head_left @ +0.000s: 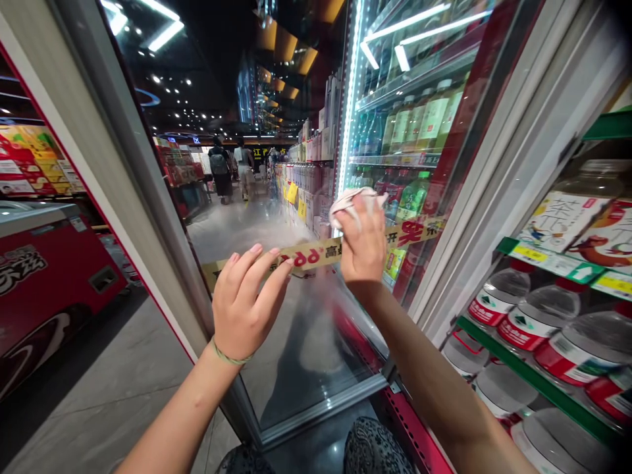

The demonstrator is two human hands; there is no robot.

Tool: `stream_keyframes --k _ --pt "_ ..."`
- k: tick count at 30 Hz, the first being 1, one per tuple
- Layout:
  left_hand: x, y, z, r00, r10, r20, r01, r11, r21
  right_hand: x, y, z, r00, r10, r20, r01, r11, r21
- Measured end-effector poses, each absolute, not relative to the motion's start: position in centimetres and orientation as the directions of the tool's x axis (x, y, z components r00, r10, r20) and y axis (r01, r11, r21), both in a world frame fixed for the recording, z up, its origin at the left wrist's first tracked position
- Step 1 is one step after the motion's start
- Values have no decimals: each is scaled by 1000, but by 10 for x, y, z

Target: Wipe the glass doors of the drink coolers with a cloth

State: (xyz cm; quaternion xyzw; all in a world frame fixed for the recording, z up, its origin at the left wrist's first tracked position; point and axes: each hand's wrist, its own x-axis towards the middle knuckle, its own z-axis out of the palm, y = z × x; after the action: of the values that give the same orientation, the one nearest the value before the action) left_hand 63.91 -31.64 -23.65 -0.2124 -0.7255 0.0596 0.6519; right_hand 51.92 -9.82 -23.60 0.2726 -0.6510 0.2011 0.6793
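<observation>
A glass cooler door in a grey frame stands swung out before me, with a misty haze over its middle. Across it runs a tan strip printed with dark and red characters. My right hand presses a crumpled white cloth to the glass, just above the strip. Lower and to the left, my left hand lies with fingers spread against the pane, their tips over the strip. A thin green band circles the left wrist.
At right, shelves with green edges hold large water bottles and juice bottles. A red chest freezer stands at left. Through the glass, lit drink bottles and two people in the aisle show.
</observation>
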Motion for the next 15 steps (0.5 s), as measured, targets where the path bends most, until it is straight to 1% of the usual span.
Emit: stream_keyframes --k 2,3,4,6,7,8,11,12,13,15 --pt "640 -316 -238 -57 395 917 225 900 -373 522 -99 -232 101 -176 979 -656 729 199" --pt "640 -316 -239 -55 398 916 227 898 -377 523 -99 -230 115 -192 975 -667 712 219" --pt "640 -316 -240 -51 399 915 230 897 -378 524 -99 -229 119 -181 976 -675 706 213" --pt "641 -317 -241 -43 395 918 233 897 -376 526 -101 -226 98 -122 988 -677 719 156" --pt "642 -318 -241 -39 393 919 232 898 -374 527 -103 -226 84 -110 990 -671 729 138" --pt "642 -319 -241 -38 391 920 233 898 -372 528 -105 -226 78 -128 989 -664 734 147" --pt "643 -321 -242 -49 378 924 250 901 -355 530 -110 -228 108 -282 953 -645 710 283" --pt "643 -322 -243 -51 372 927 255 902 -348 530 -112 -227 125 -293 948 -641 706 302" --pt "642 -322 -243 -50 367 929 256 904 -343 530 -113 -225 135 -273 953 -640 710 294" --pt "642 -322 -244 -44 359 932 249 907 -338 530 -115 -219 130 -203 971 -649 722 238"
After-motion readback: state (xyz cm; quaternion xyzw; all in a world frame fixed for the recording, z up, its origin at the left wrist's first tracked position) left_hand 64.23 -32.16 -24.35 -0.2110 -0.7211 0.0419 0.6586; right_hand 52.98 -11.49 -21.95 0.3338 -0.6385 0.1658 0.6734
